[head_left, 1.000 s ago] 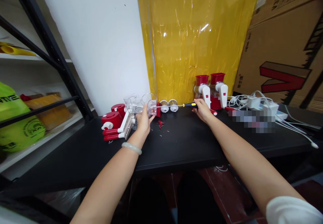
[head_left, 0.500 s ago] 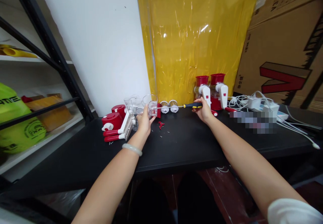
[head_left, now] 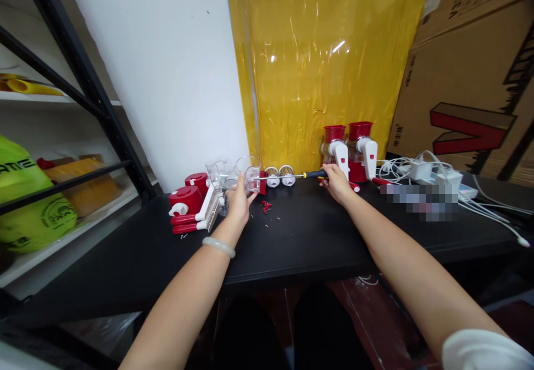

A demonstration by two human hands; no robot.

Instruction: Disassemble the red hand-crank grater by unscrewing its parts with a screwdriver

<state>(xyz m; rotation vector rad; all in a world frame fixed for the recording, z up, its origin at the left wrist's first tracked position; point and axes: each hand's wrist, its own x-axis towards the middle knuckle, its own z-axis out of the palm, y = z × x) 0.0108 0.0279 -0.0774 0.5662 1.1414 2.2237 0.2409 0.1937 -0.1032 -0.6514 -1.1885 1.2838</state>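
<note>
Currently, the screwdriver (head_left: 306,175) is level above the tabletop (head_left: 300,242), long axis running left to right. I hold its handle (head_left: 316,174) in the right hand (head_left: 336,183), fingers closed, with the shaft (head_left: 298,176) pointing left to the clear part (head_left: 252,173), gripped by the left hand (head_left: 237,203). I cannot tell where the tip seats. Handle: black and yellow; shaft: slim, metallic.
</note>
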